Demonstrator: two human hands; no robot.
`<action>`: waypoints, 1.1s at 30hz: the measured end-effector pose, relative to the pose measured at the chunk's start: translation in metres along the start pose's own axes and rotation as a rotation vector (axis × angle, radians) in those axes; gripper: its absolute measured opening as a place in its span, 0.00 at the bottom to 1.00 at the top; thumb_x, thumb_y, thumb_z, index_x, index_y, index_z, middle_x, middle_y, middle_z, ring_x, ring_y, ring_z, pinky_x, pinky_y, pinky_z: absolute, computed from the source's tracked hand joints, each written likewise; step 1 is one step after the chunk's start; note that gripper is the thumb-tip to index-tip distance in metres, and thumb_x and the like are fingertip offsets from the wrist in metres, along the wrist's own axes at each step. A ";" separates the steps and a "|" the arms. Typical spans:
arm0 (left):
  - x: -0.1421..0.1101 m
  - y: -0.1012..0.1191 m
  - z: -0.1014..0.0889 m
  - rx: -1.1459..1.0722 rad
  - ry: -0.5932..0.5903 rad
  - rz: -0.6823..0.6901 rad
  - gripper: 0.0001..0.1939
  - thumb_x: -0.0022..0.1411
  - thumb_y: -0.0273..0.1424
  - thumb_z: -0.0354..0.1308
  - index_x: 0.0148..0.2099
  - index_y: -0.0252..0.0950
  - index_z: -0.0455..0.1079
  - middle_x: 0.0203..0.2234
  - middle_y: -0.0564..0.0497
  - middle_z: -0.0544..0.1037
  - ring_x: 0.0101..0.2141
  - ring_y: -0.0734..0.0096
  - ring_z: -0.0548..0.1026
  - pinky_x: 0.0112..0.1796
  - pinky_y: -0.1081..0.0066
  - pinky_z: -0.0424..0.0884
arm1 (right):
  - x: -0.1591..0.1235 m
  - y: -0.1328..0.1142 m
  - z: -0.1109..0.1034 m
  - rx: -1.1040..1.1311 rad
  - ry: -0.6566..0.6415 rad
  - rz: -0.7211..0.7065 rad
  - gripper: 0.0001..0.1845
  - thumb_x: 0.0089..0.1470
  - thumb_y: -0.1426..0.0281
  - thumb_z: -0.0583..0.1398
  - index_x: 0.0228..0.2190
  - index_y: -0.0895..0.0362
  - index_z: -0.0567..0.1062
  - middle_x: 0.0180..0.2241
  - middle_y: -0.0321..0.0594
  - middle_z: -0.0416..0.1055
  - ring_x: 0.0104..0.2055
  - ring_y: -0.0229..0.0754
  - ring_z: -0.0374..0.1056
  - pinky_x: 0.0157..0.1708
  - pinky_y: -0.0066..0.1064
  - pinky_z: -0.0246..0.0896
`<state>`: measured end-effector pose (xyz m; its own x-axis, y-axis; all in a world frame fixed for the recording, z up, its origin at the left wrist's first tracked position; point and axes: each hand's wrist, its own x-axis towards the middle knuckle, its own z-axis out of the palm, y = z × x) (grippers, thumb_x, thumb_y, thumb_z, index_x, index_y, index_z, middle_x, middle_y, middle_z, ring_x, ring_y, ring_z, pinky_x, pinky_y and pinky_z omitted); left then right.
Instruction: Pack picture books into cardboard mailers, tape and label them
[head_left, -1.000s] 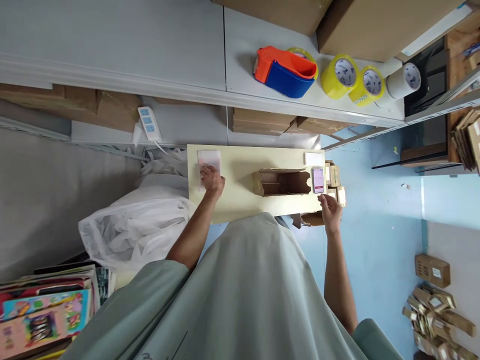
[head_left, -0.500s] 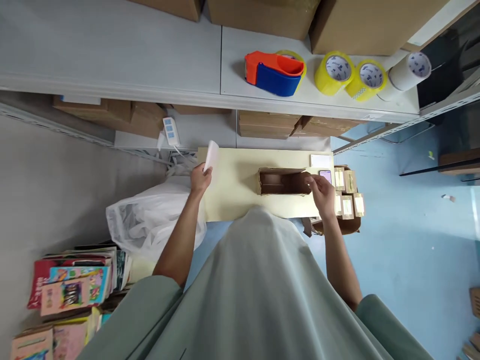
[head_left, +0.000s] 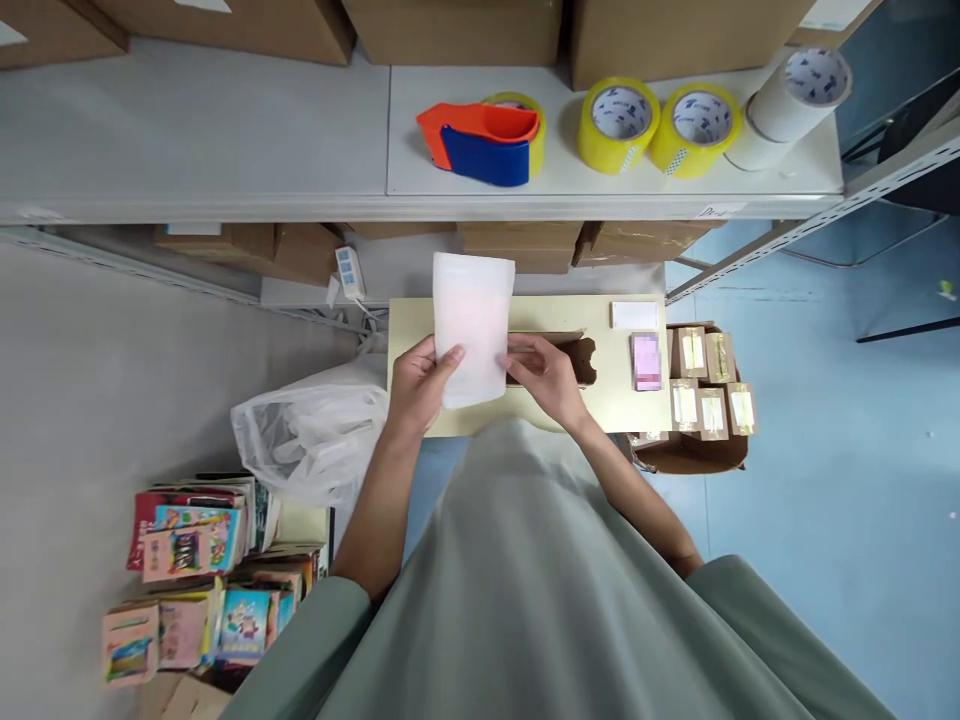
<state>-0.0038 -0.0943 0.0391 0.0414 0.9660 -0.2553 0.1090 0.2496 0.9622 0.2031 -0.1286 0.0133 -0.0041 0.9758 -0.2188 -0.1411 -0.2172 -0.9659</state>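
Both hands are bringing a white packet [head_left: 474, 330] before the body, its broad face turning toward the head view. The left hand [head_left: 418, 385] is pinching the left edge, thumb lying on the face and fingers passing out of sight behind; this grip is probably bearing the weight. The right hand [head_left: 546, 375] is meeting the opposite edge with its fingertips — whether clamping or merely touching, one cannot tell — and is presumably steadying the sheet-like form. The packet is hanging above the table [head_left: 607, 408], hiding the left part of the box [head_left: 581, 360]. The phone [head_left: 646, 362] is lying face up beyond the box's right end, seemingly placed there for easy reading.

Compared with the frame half a second ago, the packet is no longer standing edge-on over the table's left end; it is now occupying the middle. The right hand, then reaching over the box's right end and partly covering the phone, is now working farther left — leaving the phone's screen in full view.
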 end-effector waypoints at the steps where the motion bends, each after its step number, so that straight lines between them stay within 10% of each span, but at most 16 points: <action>1: -0.001 0.000 0.010 -0.011 -0.013 -0.011 0.39 0.58 0.65 0.72 0.55 0.37 0.81 0.43 0.44 0.87 0.46 0.48 0.86 0.44 0.57 0.85 | -0.003 0.001 -0.005 0.017 0.022 0.011 0.32 0.57 0.41 0.74 0.54 0.48 0.83 0.56 0.42 0.84 0.53 0.52 0.84 0.52 0.46 0.87; 14: -0.005 -0.021 0.079 0.190 -0.172 0.107 0.32 0.74 0.60 0.61 0.59 0.37 0.78 0.49 0.42 0.87 0.54 0.49 0.85 0.50 0.60 0.83 | -0.023 -0.008 -0.092 -0.085 0.113 -0.071 0.30 0.59 0.42 0.73 0.52 0.49 0.82 0.44 0.40 0.82 0.38 0.43 0.77 0.39 0.37 0.82; 22: 0.004 -0.086 0.067 0.792 -0.300 0.311 0.22 0.76 0.37 0.59 0.66 0.36 0.79 0.67 0.37 0.80 0.72 0.40 0.71 0.74 0.45 0.64 | -0.030 -0.035 -0.127 -0.664 0.112 -0.223 0.15 0.70 0.57 0.65 0.54 0.45 0.84 0.48 0.38 0.82 0.44 0.49 0.79 0.44 0.41 0.80; 33: -0.007 -0.129 0.039 0.802 -0.314 0.301 0.42 0.71 0.46 0.69 0.78 0.33 0.63 0.80 0.30 0.59 0.81 0.34 0.52 0.77 0.37 0.54 | -0.023 -0.036 -0.108 -1.141 -0.137 -0.249 0.18 0.77 0.66 0.56 0.57 0.44 0.83 0.53 0.39 0.83 0.47 0.50 0.81 0.40 0.34 0.71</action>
<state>0.0203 -0.1356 -0.0872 0.4353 0.8907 -0.1311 0.7031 -0.2454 0.6675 0.3156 -0.1463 0.0378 -0.2176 0.9744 -0.0566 0.8149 0.1494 -0.5600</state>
